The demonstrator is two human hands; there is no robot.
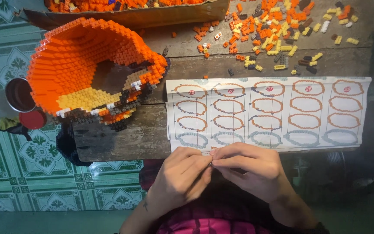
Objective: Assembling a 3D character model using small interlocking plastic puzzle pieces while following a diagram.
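Both hands meet just below the near edge of the worn wooden bench (152,143), fingertips pressed together over something tiny and dark. The left hand (180,175) curls shut, pinching a small dark building brick (210,164) that barely shows between the fingers; the right hand (249,167) closes against it from the other side, thumb and forefinger pinching the same spot. What else they grip I cannot tell, it is too small.

Right above the hands lies the white paper instruction sheet printed with rows of oval ring diagrams (268,113), flat and close, seemingly so it can be read while the fingers work. Beyond it a loose scatter of small orange, yellow and brown plastic bricks (278,30) is spread thin, probably so 1 piece can be picked out easily. To the left stands a large hollow orange brick-built model with yellow and brown patches (87,71), tipped on its side with the open cavity facing up. A brown cardboard tray of orange bricks (130,13) sits at the far edge.
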